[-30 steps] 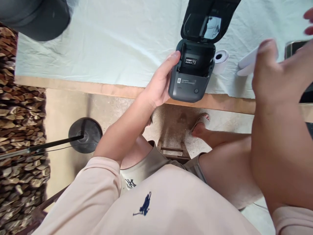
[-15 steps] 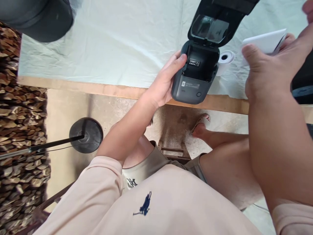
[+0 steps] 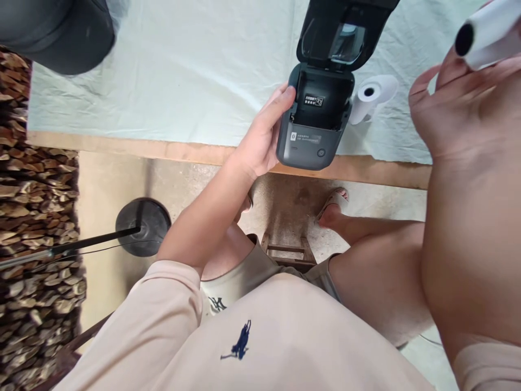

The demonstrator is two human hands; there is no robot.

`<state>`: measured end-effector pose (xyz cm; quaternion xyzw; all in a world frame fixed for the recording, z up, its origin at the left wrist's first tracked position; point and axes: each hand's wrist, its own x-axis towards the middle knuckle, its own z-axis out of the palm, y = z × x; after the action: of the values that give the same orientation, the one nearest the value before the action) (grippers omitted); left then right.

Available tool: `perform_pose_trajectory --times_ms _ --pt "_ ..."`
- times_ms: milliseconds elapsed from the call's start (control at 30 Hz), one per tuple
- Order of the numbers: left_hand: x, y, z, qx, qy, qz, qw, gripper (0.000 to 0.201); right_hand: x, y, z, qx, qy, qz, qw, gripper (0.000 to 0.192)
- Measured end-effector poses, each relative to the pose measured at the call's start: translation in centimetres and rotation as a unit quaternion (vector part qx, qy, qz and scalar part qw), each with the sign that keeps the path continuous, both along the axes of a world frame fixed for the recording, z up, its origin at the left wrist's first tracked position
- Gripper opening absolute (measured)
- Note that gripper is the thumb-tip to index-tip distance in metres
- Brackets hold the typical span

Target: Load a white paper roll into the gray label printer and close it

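My left hand (image 3: 266, 133) grips the left side of a dark grey portable label printer (image 3: 305, 145), its thumb along the edge. The printer's lid (image 3: 315, 43) is swung up, and no roll sits in the paper bay. At the upper right, my right hand (image 3: 468, 117) is turned palm up and holds a white paper roll (image 3: 499, 30) with a dark core end; some fingers are hidden. A second white paper roll (image 3: 359, 108) stands on the table just right of the printer, its loose end trailing to the right.
A pale green cloth (image 3: 183, 70) covers the table, with a bare wooden front edge (image 3: 171, 149). A large black object (image 3: 69, 38) occupies the upper left. Below are a round black stand base (image 3: 142, 228), stacked firewood (image 3: 40, 217) and a wooden stool (image 3: 285, 250).
My right hand has turned palm up and risen to the right with its roll, showing the dark core. The printer has shifted slightly left in my left hand.
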<state>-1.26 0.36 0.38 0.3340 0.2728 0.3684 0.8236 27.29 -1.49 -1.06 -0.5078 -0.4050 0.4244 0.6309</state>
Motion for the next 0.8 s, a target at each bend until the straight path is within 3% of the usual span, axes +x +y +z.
perform_pose_trajectory --times_ms 67,100,167,233,300,433,567,700,800 --pt "0.1 -0.1 0.2 -0.009 -0.01 0.007 1.0 0.031 -2.1 -0.1 1.3 -0.007 0.095 -0.023 0.995 0.023" --pt "0.2 -0.2 0.3 -0.015 -0.021 0.011 1.0 0.029 -3.5 -0.2 2.0 0.016 0.089 -0.026 0.996 0.017" --pt "0.2 -0.3 0.6 -0.032 -0.042 0.025 0.998 0.026 -6.4 -0.4 3.0 0.152 -0.052 -0.041 0.986 0.018" --pt "0.3 -0.3 0.7 -0.053 -0.044 0.033 0.997 0.024 -9.0 -0.9 3.7 0.226 -0.274 0.002 0.935 0.033" --pt "0.1 -0.3 0.6 -0.05 -0.034 0.032 0.998 0.024 -10.8 -1.5 4.1 0.213 -0.411 0.032 0.886 0.035" --pt "-0.3 -0.3 0.0 0.03 0.003 -0.006 1.0 0.029 -12.2 -1.9 4.4 0.076 -0.556 0.015 0.827 0.018" --pt "-0.4 -0.4 0.0 0.001 0.01 -0.001 1.0 0.053 -12.5 -1.8 4.5 -0.01 -0.558 0.022 0.829 0.017" --pt "-0.1 -0.3 0.7 -0.041 -0.017 0.036 0.998 0.058 -12.8 -2.3 4.4 0.043 -0.563 -0.021 0.825 0.01" --pt "-0.2 -0.1 0.9 0.004 -0.048 0.03 0.998 0.058 -13.2 -2.8 3.8 0.122 -0.565 -0.001 0.816 0.019"
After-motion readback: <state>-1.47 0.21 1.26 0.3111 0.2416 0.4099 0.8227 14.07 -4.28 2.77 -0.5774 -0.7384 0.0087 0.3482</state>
